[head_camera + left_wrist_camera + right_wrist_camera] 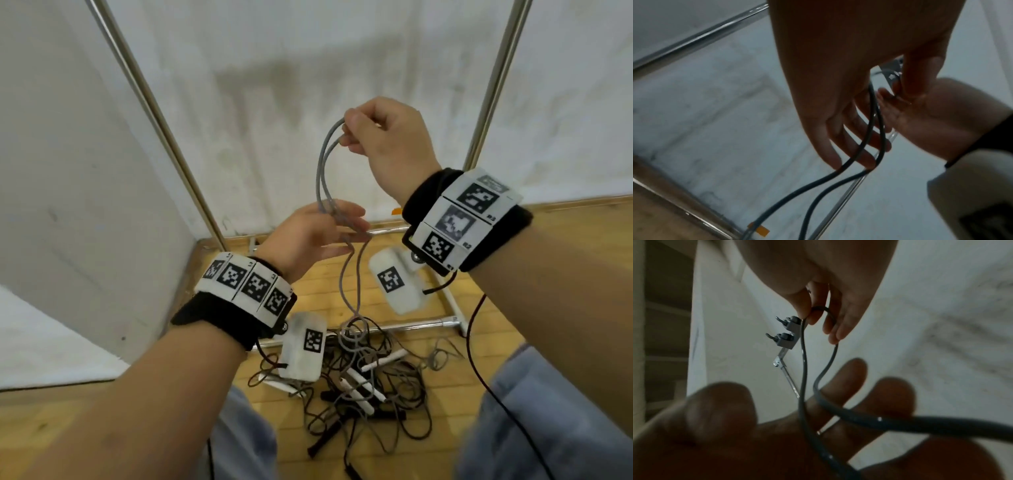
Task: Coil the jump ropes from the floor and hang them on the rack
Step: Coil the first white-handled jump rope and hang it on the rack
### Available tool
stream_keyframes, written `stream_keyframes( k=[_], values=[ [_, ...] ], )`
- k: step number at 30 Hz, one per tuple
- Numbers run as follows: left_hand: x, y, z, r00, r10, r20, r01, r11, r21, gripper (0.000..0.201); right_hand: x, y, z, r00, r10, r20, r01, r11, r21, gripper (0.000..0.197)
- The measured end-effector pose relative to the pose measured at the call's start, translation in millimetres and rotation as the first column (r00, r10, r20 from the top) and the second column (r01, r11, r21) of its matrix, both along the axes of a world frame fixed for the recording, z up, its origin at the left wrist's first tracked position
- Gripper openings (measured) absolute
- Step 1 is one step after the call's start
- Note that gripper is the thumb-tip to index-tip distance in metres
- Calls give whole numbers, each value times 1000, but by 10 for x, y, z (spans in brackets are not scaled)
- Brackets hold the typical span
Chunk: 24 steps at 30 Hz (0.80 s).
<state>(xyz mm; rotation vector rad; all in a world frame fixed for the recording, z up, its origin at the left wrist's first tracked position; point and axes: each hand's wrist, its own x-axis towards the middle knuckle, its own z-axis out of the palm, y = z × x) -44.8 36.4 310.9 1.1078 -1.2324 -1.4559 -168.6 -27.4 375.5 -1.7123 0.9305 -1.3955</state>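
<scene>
Right grip (383, 144) pinched on grey jump rope (323, 164) bend, left grip (315, 233) open-fingered beneath, strands draped across.

Rope (323, 171) in hand: plain grey, no pattern; reads darker grey in both wrist views. Floor pile (370, 387): grey and black cords mixed, with white handles (383, 361) and black handles (323, 440). Wristbands (479, 219): black fabric, faced with white panels carrying black-and-white square-block markers. Wrist cameras (303, 346): white housings, each with one black-and-white marker. Lead (474, 339) from right wrist: dark red, turning black lower down. Rack (178, 147): bright silver metal; hooks (786, 337) grey with darker tips. Floor (565, 270): yellow-brown wood, plank pattern. Walls (308, 68): white, with grey smudging. Trousers (548, 418): pale blue. Small orange tab (758, 229) at the rack base.
</scene>
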Motion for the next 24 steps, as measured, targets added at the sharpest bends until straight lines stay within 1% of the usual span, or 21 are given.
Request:
stream_keyframes(
  k=[1,2,3,4,5,6,7,8,9,10,11,12,13,14,16,17,19,20,21,23,24],
  values=[
    [11,-57,-28,1000,-1,6,1,1000,12,19,-6,-66,-46,1000,-4,-6,4,1000,29,21],
    [10,-116,-59,998,22,53,-23,999,29,11,-11,-138,-115,1000,5,2,-5,999,54,20],
    [21,-191,-129,990,70,124,-76,996,41,20,-13,-194,-193,1000,18,20,-19,997,78,15],
    [28,-255,-213,977,131,168,-142,989,50,29,-17,-249,-296,999,24,31,-27,995,100,6],
    [42,-311,-309,966,197,167,-210,975,67,34,-28,-303,-424,1000,6,13,-8,989,148,16],
    [51,-349,-382,957,254,138,-268,958,98,35,-51,-358,-590,999,-6,-49,16,975,220,37],
    [66,-399,-455,950,292,112,-304,946,115,36,-79,-383,-757,990,9,-141,34,952,304,54],
    [70,-454,-505,945,314,91,-324,937,131,37,-93,-391,-920,970,79,-230,18,920,392,62],
    [71,-513,-545,943,322,81,-330,934,134,38,-99,-387,-1067,931,215,-294,-53,879,474,61],
    [68,-559,-555,943,326,61,-331,934,135,39,-86,-372,-1199,861,376,-344,-150,832,535,56],
    [69,-616,-553,944,327,37,-329,934,136,39,-60,-349,-1287,776,513,-367,-232,773,591,54],
    [64,-666,-535,941,338,4,-335,931,148,40,-36,-340,-1342,719,603,-345,-295,715,634,55],
    [65,-710,-522,935,354,-24,-346,924,161,40,-15,-346,-1385,710,636,-304,-322,676,663,53],
    [68,-738,-504,926,374,-51,-360,917,174,40,8,-360,-1429,738,625,-255,-327,661,675,42],
    [71,-790,-497,899,427,-100,-404,894,192,40,24,-384,-1528,801,561,-211,-291,673,680,9],
    [72,-806,-492,879,454,-143,-423,883,205,40,8,-390,-1579,818,537,-206,-272,677,684,14],
    [96,-832,-480,826,510,-239,-459,856,239,39,-34,-368,-1741,821,543,-176,-267,638,722,24],
    [123,-831,-479,800,533,-276,-475,844,250,39,-53,-315,-1797,797,573,-194,-269,623,734,27],
    [155,-835,-489,779,553,-296,-490,831,262,39,-67,-258,-1851,749,615,-245,-267,619,738,30],
    [203,-817,-524,759,587,-282,-519,807,282,39,-82,-162,-1945,647,658,-385,-231,651,723,34],
    [214,-804,-547,758,599,-257,-532,797,287,39,-96,-138,-1964,615,653,-442,-212,676,706,33]
  ],
)
